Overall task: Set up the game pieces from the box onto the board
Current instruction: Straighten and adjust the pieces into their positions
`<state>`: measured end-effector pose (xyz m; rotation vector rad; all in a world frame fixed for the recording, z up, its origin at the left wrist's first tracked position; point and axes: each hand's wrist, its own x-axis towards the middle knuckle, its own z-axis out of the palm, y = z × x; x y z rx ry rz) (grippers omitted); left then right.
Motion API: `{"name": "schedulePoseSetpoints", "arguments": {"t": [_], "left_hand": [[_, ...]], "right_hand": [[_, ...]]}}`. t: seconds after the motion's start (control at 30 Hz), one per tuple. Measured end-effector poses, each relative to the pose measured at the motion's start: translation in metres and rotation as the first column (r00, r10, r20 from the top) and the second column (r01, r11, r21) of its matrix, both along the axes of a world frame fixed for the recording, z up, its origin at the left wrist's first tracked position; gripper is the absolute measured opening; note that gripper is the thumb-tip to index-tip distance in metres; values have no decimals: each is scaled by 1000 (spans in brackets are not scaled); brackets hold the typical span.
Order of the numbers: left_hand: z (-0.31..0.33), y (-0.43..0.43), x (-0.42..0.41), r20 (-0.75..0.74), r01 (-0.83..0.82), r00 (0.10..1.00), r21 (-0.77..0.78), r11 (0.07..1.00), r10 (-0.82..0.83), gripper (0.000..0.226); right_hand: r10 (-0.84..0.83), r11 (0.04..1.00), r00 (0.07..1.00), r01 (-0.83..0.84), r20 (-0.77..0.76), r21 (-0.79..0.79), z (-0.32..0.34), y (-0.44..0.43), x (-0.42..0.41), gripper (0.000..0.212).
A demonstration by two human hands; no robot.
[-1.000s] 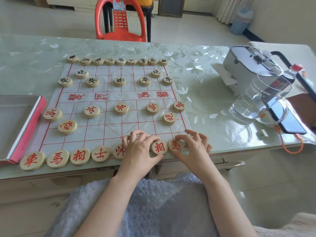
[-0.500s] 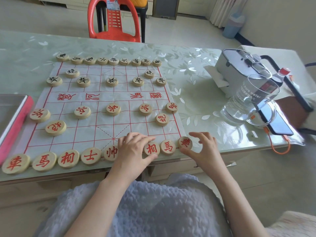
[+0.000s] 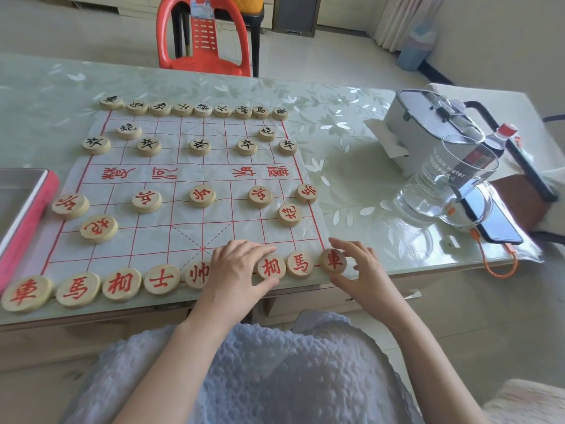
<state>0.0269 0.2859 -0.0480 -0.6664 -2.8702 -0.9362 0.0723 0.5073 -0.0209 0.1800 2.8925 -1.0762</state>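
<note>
The right hand (image 3: 359,270) pinches a round pale wooden piece with a red chariot character (image 3: 333,261) between thumb and fingers, at the near right corner of the white red-gridded board sheet (image 3: 189,231). The left hand (image 3: 237,270) lies palm-down over the near row, its thumb touching the red elephant piece (image 3: 271,267). Whether the left hand grips anything cannot be determined.

Single head-worn wide-angle view, from above the near edge of the tabletop (image 3: 351,179), facing forward and down, close over the board (image 3: 153,240), red chair (image 3: 208,41) far beyond, box (image 3: 27,221) cut off at the left edge
</note>
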Motion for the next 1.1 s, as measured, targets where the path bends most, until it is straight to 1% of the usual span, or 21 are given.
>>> {"name": "schedulePoseSetpoints", "arguments": {"t": [0.07, 0.17, 0.23, 0.37, 0.43, 0.5, 0.57, 0.67, 0.77, 0.87, 0.93, 1.03, 1.1], "left_hand": [[0, -1, 0, 14, 0, 1000, 27, 1000, -1, 53], [0, -2, 0, 33, 1, 999, 54, 999, -3, 54], [0, -2, 0, 36, -1, 999, 55, 998, -1, 54], [2, -3, 0, 34, -17, 999, 72, 997, 15, 53], [6, -4, 0, 29, -30, 999, 91, 995, 27, 52], [11, -8, 0, 19, -47, 999, 104, 994, 45, 49], [18, -20, -3, 22, -99, 995, 126, 987, 97, 46], [26, -56, -14, 37, -253, 967, 170, 952, 250, 38], [32, -105, -26, 54, -432, 902, 168, 886, 429, 32], [33, -147, -37, 39, -569, 821, 146, 809, 570, 31], [30, -164, -44, 39, -605, 795, 134, 785, 605, 31], [22, -178, -48, 57, -605, 796, 95, 791, 602, 36], [17, -185, -51, 87, -591, 806, 67, 804, 586, 40]], "right_hand": [[-18, 1000, 1000, 18, -8, -3, -1, -1, 0, 59], [-30, 999, 999, 30, -19, 35, -3, -2, -2, 54], [-27, 999, 999, 27, -24, 29, -4, -3, -3, 51], [-24, 1000, 1000, 25, -17, 19, -4, -3, -1, 55], [-28, 1000, 999, 27, -43, -6, 0, -3, -2, 53], [-32, 998, 996, 27, -78, -64, 8, -6, -11, 47], [-14, 999, 995, 8, -103, -54, 16, -13, -28, 45], [43, 998, 995, -39, -85, 46, 21, -29, -62, 49], [75, 992, 996, -70, -44, 110, 19, -44, -88, 53], [45, 994, 998, -41, -35, 100, 15, -53, -100, 53], [18, 995, 1000, -17, -12, 96, 9, -57, -103, 52], [-9, 991, 1000, 6, 17, 136, 3, -61, -105, 53], [-23, 991, 1000, 20, 14, 133, 1, -63, -105, 54]]}}
